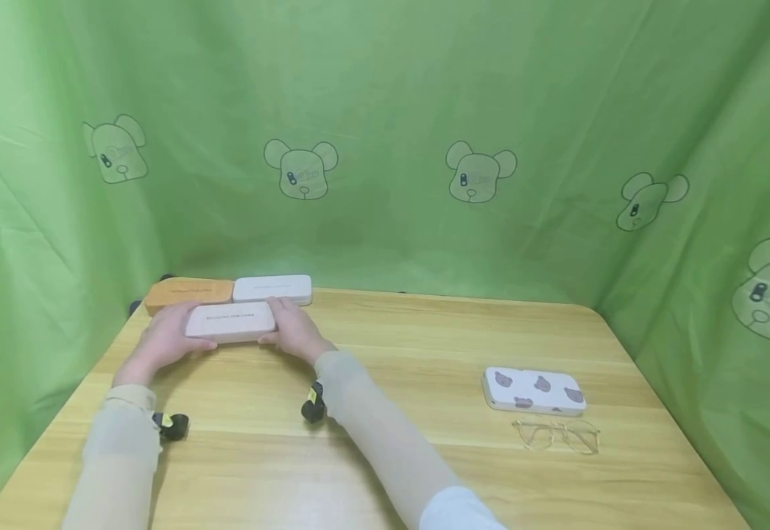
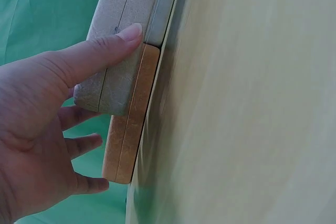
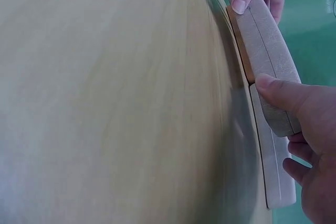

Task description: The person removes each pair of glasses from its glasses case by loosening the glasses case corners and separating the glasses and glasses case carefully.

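Both hands hold a pale pinkish-grey glasses case (image 1: 230,322) by its two ends. My left hand (image 1: 165,338) grips the left end, its thumb on the near side, as the left wrist view shows. On the right end, my right hand (image 1: 294,329) has its thumb on the near side and fingers behind. An orange glasses case (image 1: 189,292) and a white glasses case (image 1: 272,288) lie end to end at the table's back left. The held case (image 3: 270,51) overlaps both of them in the right wrist view, raised above the tabletop.
A white case with brown bear heads (image 1: 534,391) lies on the right of the wooden table (image 1: 385,412). Just in front of it sit thin gold-rimmed glasses (image 1: 557,436). A green curtain (image 1: 385,243) with mouse-like faces hangs around the table's back and sides.
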Available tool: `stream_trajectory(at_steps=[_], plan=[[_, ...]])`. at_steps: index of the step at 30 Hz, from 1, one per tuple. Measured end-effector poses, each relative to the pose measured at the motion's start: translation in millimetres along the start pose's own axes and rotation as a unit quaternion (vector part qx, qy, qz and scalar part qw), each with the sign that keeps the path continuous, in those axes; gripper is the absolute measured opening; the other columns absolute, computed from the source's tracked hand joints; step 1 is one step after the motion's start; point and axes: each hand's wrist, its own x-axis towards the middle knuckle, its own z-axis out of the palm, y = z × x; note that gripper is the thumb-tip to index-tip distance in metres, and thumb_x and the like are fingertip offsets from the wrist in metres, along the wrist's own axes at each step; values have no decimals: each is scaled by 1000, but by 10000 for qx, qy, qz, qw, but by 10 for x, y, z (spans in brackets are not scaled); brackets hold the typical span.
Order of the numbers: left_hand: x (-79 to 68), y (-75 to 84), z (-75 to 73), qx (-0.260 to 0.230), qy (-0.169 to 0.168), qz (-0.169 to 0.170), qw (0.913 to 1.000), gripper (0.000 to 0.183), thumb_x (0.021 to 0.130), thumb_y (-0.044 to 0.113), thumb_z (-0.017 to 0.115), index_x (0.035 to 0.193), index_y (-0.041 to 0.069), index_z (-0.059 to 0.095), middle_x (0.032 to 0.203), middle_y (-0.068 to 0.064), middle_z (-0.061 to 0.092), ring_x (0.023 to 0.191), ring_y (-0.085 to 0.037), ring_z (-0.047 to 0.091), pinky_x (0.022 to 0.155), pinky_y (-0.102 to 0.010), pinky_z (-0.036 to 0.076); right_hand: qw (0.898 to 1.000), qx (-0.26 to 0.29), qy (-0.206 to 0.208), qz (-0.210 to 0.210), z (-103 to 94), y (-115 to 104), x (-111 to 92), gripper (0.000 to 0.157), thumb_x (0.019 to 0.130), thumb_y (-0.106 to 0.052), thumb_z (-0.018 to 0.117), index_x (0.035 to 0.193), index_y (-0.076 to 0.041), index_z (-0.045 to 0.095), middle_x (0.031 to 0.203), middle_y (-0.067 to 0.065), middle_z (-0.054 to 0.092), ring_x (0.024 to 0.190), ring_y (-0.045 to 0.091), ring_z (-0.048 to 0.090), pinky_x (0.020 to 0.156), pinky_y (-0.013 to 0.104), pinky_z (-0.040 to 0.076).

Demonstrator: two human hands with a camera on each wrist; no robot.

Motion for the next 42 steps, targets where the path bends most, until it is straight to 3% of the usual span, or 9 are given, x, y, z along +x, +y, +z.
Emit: stream_trajectory(at_steps=[11, 23, 32, 42], plan=[[47, 90, -24, 92, 90, -94, 9999, 94, 71, 40, 84, 145, 4, 39, 149, -28, 39, 134, -51, 32, 104, -73, 24, 9999, 39, 123, -110, -127, 100, -25, 82, 79, -38, 77, 146, -11, 38, 140, 8, 52, 128, 20, 51, 113, 30, 41], [143, 324, -29, 410, 62, 147, 9990, 98, 70, 48, 83, 146, 5, 39, 154, -26, 32, 140, -51, 24, 106, -76, 20, 9988, 423, 248, -83, -255, 298, -148, 82, 79, -36, 78, 146, -11, 39, 139, 8, 53, 127, 21, 52, 113, 35, 42], [201, 516, 88, 414, 121, 266, 9987, 91, 69, 46, 84, 141, 7, 45, 148, -20, 44, 136, -45, 34, 104, -73, 29, 9980, 504, 358, -106, -349, 492, -300, 87, 78, -35, 79, 149, -9, 36, 149, 10, 46, 137, 25, 46, 118, 40, 35], [237, 717, 154, 399, 185, 292, 9986, 86, 66, 52, 84, 134, 14, 50, 139, -12, 53, 132, -41, 39, 102, -74, 29, 9987, 329, 382, 2, -513, 619, -455, 87, 78, -36, 79, 150, -12, 35, 149, 9, 46, 137, 25, 44, 118, 40, 35]])
